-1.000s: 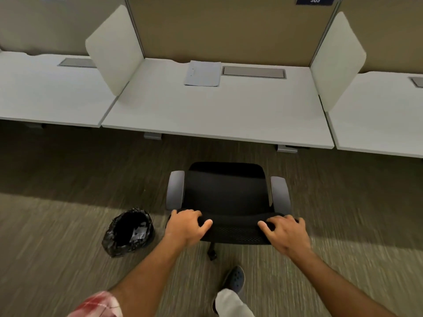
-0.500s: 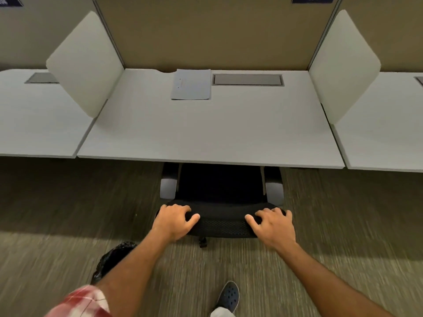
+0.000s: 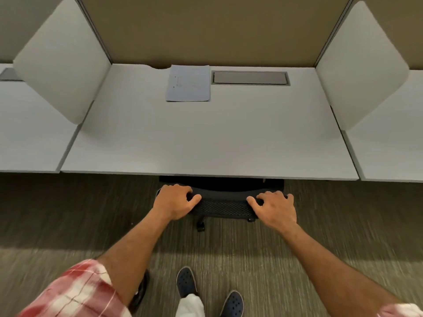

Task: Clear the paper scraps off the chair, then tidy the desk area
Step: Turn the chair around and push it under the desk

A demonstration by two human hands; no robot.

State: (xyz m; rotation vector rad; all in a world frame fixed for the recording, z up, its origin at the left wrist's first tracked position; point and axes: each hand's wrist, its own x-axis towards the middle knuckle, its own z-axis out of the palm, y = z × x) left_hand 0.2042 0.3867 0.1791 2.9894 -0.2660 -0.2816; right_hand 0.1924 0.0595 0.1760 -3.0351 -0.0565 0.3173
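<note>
The black mesh chair (image 3: 223, 205) is tucked under the white desk (image 3: 206, 143); only the top of its backrest and one caster show. My left hand (image 3: 176, 201) grips the left end of the backrest top. My right hand (image 3: 273, 208) grips the right end. The seat and armrests are hidden beneath the desktop. A stack of white paper sheets (image 3: 188, 83) lies flat at the back of the desk, left of a grey cable hatch (image 3: 250, 77).
White divider panels stand at the desk's left (image 3: 61, 62) and right (image 3: 359, 62), with neighbouring desks beyond. A tan partition wall (image 3: 212, 28) closes the back. A sliver of the black bin bag (image 3: 140, 291) shows behind my left forearm. My feet (image 3: 186, 281) stand on carpet.
The chair has rolled forward under the desk with both hands on its backrest; its seat and armrests went out of sight. I stepped closer, and the bin bag slid behind my left arm.
</note>
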